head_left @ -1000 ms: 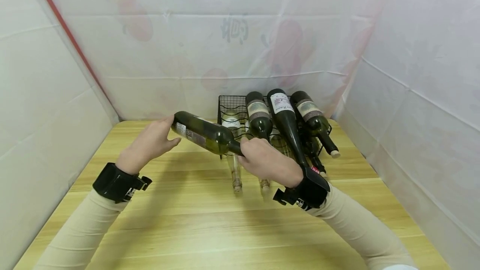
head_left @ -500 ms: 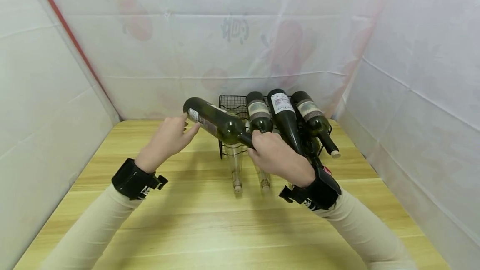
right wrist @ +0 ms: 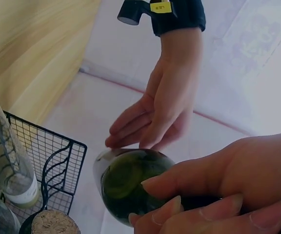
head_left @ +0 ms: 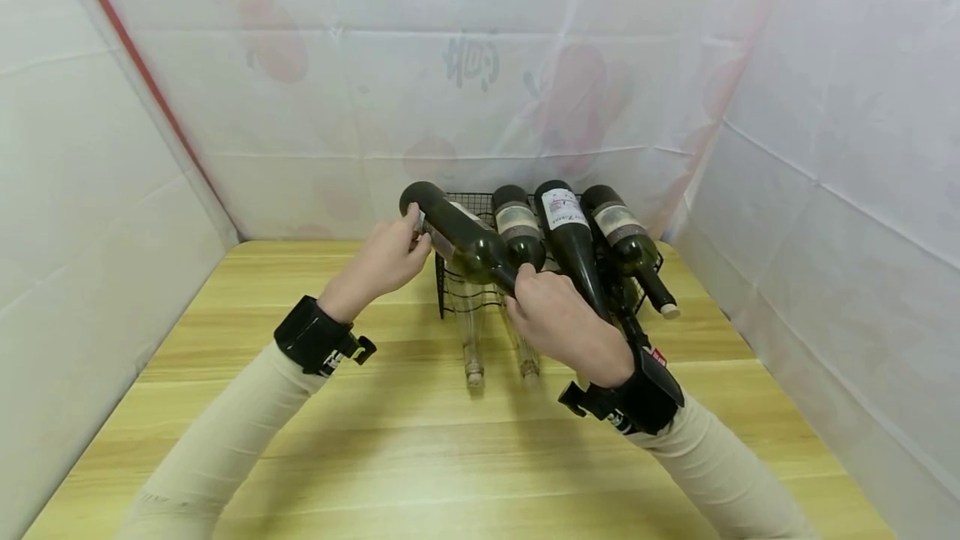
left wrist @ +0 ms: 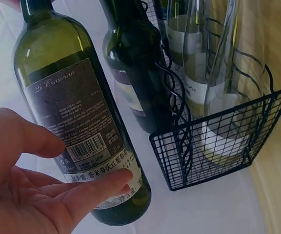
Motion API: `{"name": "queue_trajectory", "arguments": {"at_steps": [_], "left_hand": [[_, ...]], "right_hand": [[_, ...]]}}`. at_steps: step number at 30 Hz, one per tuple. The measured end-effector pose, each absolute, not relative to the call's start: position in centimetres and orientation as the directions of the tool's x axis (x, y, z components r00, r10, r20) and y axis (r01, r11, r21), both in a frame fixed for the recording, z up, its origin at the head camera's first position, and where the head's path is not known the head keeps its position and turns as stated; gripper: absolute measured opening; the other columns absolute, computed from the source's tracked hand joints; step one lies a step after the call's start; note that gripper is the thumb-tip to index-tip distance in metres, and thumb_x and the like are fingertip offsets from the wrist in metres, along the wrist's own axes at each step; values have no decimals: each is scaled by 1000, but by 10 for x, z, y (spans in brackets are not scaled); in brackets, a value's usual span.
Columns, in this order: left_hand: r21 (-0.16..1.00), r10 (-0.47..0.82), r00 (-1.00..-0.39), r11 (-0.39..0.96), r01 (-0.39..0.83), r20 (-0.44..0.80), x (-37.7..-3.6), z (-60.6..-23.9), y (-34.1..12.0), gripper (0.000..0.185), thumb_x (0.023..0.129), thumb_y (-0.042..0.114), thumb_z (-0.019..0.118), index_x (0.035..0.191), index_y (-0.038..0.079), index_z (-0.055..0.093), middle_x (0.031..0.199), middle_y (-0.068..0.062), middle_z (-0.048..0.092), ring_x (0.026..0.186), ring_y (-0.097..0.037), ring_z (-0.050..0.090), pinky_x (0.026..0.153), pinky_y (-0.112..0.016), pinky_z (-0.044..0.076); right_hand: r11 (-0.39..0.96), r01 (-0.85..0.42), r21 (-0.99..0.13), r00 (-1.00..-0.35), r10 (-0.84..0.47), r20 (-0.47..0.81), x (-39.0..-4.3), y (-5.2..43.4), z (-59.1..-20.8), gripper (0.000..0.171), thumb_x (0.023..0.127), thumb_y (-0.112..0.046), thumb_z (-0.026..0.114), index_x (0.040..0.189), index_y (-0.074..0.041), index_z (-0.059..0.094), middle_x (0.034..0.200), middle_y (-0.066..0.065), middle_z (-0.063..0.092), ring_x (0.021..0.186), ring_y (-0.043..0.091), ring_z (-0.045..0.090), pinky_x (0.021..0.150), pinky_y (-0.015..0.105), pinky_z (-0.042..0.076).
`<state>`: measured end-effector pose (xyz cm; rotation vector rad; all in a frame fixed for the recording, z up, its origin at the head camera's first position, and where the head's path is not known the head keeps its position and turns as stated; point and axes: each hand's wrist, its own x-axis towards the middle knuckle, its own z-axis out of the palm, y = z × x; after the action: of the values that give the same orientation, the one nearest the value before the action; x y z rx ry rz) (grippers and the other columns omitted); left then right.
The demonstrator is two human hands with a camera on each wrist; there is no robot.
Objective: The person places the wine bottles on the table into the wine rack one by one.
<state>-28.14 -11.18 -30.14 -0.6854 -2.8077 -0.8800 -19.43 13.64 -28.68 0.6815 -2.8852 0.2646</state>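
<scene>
A dark green wine bottle (head_left: 457, 236) with a grey back label (left wrist: 67, 107) hangs tilted over the left end of a black wire rack (head_left: 450, 294), base up and to the left. My right hand (head_left: 551, 319) grips its neck; the curled fingers (right wrist: 228, 185) fill the right wrist view. My left hand (head_left: 386, 261) touches the base end with fairly straight fingers (right wrist: 145, 131), thumb and a finger lying on the label (left wrist: 106, 185). The bottle's round base (right wrist: 130, 183) faces the right wrist camera.
Three dark bottles (head_left: 570, 240) lie side by side on the rack's top tier, necks toward me. Clear glass bottles (head_left: 471, 340) lie in the lower tier, necks sticking out over the wooden table (head_left: 375, 440). White sheeting walls in the left, back and right sides.
Both hands have carried the green bottle up and to the right, from in front of the rack's left side to over its left end. The base has risen.
</scene>
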Motion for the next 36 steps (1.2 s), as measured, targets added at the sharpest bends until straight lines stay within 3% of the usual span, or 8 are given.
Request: {"name": "queue_trajectory", "arguments": {"at_steps": [8,19,23,27,33,36], "left_hand": [[513,406,-880,716,473,246,-298,-304,-91,63,108,18,38,160,-10,17,56,3,40,45,-12,32,49,-26,32],[538,403,-882,701,468,243,-314,-310,-77,60,108,15,37,160,-9,19,55,2,39,44,-11,31,48,-25,31],[541,411,-883,701,464,225,-319,-313,-75,60,109,16,36,161,-7,18,56,2,39,44,-12,30,49,-25,31],[556,424,-879,686,469,218,-322,-315,-74,59,109,15,36,161,-7,18,59,2,41,46,-11,32,51,-25,32],[567,420,-881,679,466,220,-325,-317,-72,56,108,12,36,159,-8,26,62,-4,49,44,-10,30,50,-24,32],[559,425,-878,682,471,221,-326,-319,-71,52,108,12,37,155,-9,35,73,-14,61,44,-9,29,50,-23,33]], "right_hand": [[895,-435,-99,-887,-407,217,-197,136,-292,32,102,-7,54,118,21,56,60,6,48,53,26,57,49,33,50],[910,-395,-124,-909,-366,201,-207,132,-296,22,104,-5,48,105,15,59,66,7,44,49,21,45,47,25,29],[918,-374,-133,-917,-344,201,-211,129,-297,20,104,-6,49,98,10,59,67,8,44,50,22,44,48,26,28],[924,-363,-118,-920,-335,206,-214,123,-299,20,104,-6,50,98,10,60,68,9,46,50,23,48,47,28,35],[934,-329,-140,-938,-307,160,-214,110,-301,36,103,-6,49,126,22,52,65,14,57,54,32,61,51,38,51],[950,-272,-155,-962,-263,80,-214,102,-303,52,104,-8,49,143,23,38,61,12,57,54,28,60,50,34,49]]}}
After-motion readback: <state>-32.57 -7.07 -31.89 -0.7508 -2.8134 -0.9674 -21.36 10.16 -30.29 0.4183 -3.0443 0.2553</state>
